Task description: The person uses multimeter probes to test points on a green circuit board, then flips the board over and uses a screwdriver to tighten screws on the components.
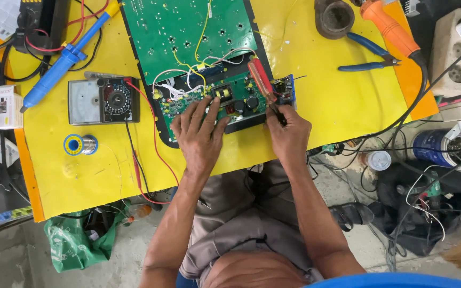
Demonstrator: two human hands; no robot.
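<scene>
A small green circuit board (229, 95) with black components and white wires lies on the yellow table (337, 101), just below a large green board (182, 32). My left hand (198, 133) lies flat on the small board's near edge, fingers spread. My right hand (288, 133) grips a screwdriver with a red-orange handle (261, 77); its shaft passes down into my fist beside the small board's right end, next to a blue connector block (286, 89).
An analog multimeter (102, 100) with red leads, a solder spool (80, 144) and a blue desoldering pump (62, 61) lie at the left. Blue-handled pliers (369, 56), an orange soldering iron (390, 29) and a dark round pot (334, 17) are at the right. Cables and bags crowd the floor.
</scene>
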